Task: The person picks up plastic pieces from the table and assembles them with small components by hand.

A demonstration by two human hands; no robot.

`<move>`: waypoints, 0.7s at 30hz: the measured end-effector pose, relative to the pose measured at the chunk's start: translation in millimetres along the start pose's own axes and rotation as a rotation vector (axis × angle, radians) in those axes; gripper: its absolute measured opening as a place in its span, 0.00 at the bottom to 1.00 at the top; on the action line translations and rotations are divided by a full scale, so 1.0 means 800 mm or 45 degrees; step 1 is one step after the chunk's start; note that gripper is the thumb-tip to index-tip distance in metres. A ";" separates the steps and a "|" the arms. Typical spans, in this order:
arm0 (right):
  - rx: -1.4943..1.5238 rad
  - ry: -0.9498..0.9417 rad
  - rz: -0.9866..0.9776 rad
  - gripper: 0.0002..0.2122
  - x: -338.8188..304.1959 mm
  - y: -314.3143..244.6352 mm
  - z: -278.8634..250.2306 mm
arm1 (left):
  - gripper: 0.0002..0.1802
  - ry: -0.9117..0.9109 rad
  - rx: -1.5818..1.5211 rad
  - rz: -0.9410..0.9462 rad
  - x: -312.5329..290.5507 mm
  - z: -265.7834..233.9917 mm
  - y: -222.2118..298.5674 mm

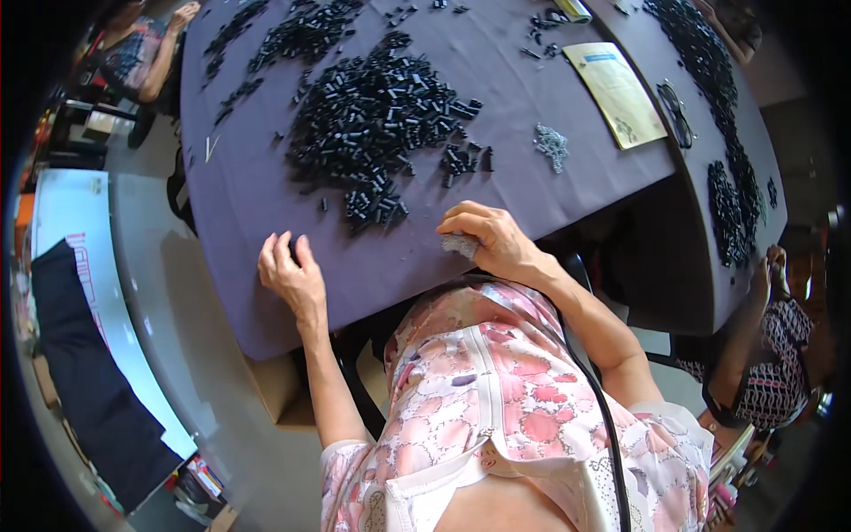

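A big heap of small black cylindrical parts (372,115) lies on the purple-grey cloth of the table (239,293). Below the heap's left side, close to the table edge, my left hand (297,279) rests with its fingers bent and apart, and nothing shows in it. My right hand (496,239) is curled at the near edge over a clump of small silvery-grey pieces (459,245); the exact kind is too small to tell. A similar small pile of silvery pieces (550,147) lies farther right. A few black parts (461,162) sit between that pile and the heap.
A yellowish envelope (616,93) and folded eyeglasses (675,114) lie at the far right. On the adjoining right-hand table are more black parts (731,204), with a person (771,355) beside it. Another person (133,53) sits at far left. A cardboard box (284,390) stands under the table.
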State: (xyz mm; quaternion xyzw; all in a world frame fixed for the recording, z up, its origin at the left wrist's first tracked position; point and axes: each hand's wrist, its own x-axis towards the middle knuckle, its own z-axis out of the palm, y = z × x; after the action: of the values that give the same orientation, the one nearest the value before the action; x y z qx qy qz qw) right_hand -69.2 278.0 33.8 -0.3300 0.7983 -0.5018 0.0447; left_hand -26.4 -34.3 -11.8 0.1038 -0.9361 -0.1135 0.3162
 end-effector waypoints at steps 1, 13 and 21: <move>-0.094 0.060 -0.008 0.12 -0.006 0.001 -0.013 | 0.11 0.002 -0.018 -0.018 0.000 0.001 -0.003; -0.889 0.562 0.441 0.13 -0.052 0.067 -0.119 | 0.09 -0.047 -0.037 -0.117 -0.004 -0.004 0.000; -1.029 0.462 0.493 0.15 -0.015 0.088 -0.117 | 0.10 -0.053 -0.027 -0.134 -0.007 0.001 -0.004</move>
State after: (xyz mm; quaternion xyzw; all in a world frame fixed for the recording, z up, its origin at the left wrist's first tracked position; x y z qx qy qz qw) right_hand -131.4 376.9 18.8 -0.0734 0.9710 -0.1834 -0.1344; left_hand -22.2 -36.2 -16.3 0.1473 -0.9345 -0.1422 0.2914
